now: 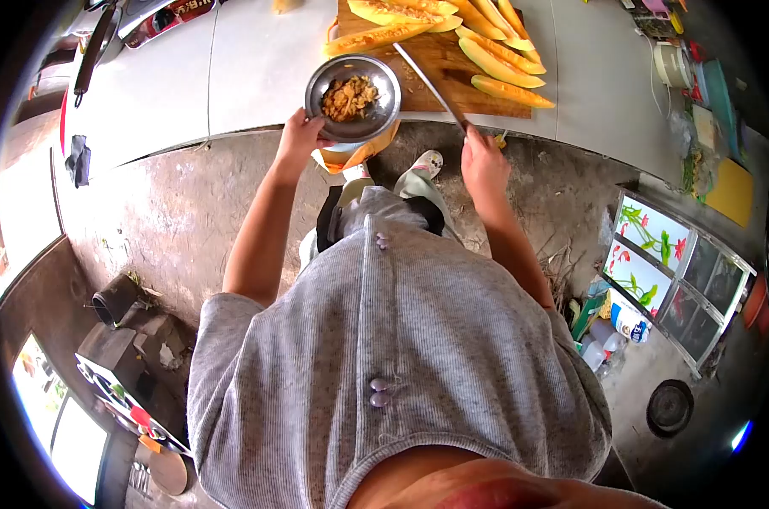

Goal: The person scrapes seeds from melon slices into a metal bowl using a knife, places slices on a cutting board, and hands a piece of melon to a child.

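Note:
My left hand grips the rim of a round metal bowl at its lower left. Orange, seedy pulp lies in the bowl. In my right hand is a knife, its blade pointing up and left over the wooden cutting board. Long orange melon slices with pale rind lie across the board, some at its upper left and others at its right. Below the bowl, an orange-and-white container is partly hidden.
The board rests on a white tiled counter. A dark-handled pan is at the upper left, and a black cloth-like item hangs at the counter edge. A cabinet with flower-patterned panels stands at the right.

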`<state>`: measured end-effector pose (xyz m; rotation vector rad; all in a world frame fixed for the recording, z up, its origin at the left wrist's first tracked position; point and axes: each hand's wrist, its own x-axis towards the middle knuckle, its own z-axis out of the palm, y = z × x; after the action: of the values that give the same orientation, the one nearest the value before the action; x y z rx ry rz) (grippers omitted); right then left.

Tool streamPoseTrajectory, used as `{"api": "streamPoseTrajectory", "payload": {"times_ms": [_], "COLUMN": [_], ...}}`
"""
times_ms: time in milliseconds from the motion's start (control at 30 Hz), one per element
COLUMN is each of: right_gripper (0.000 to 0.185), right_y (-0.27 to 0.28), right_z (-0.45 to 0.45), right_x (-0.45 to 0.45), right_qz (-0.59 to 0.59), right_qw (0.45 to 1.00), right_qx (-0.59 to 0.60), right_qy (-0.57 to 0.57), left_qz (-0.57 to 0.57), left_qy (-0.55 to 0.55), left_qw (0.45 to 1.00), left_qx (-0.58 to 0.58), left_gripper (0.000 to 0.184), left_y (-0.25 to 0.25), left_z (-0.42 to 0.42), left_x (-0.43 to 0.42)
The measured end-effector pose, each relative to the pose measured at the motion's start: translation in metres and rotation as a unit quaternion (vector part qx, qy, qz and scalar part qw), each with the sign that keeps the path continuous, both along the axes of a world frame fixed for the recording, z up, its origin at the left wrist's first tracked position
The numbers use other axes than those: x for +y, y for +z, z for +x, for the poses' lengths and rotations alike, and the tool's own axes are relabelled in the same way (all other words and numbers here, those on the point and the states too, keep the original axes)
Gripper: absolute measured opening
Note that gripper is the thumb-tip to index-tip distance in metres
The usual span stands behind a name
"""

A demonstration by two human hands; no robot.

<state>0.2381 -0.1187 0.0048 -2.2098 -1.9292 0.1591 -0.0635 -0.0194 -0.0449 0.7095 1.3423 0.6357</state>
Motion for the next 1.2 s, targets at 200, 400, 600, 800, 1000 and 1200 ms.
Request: {"api": "streamPoseTrajectory", "payload": {"times_ms": [200, 400, 600, 800, 1000, 1200], "right_gripper": [0.031, 0.026, 0.023, 0.032, 0.033, 0.035], "right_y": [-0.008, -0.003, -0.009, -0.032, -0.026, -0.028], "right_z": [0.013, 0.009, 0.042, 0.042, 0.008, -0.003], "right_x": [0.019, 0.011, -0.036, -0.084, -0.078, -0.076], "right_qz": [0.011, 0.025, -0.063, -0.124, -0.036, -0.141], "right_qw": [0.997, 0.998, 0.962, 0.902, 0.925, 0.842], "right_qx": [-0.066, 0.005, 0.233, 0.363, 0.359, 0.466], "right_qy": [0.041, 0.065, -0.124, -0.199, -0.117, -0.231], "left_qz": [-0.006, 0.021, 0.027, 0.093, 0.471, 0.493], "left_qy": [0.110, 0.185, 0.276, 0.151, -0.154, -0.248], "left_qw": [0.994, 0.982, 0.958, 0.976, 0.821, 0.733], "left_qx": [-0.018, -0.030, -0.078, 0.126, 0.284, 0.397], "left_gripper": [0.022, 0.021, 0.026, 0.030, 0.043, 0.068], "left_y": [0.020, -0.016, -0.036, -0.026, -0.021, -0.039], "left_z": [-0.060, -0.102, -0.090, -0.032, 0.071, 0.119], "left_x": [-0.021, -0.010, -0.005, -0.038, 0.003, 0.037]}}
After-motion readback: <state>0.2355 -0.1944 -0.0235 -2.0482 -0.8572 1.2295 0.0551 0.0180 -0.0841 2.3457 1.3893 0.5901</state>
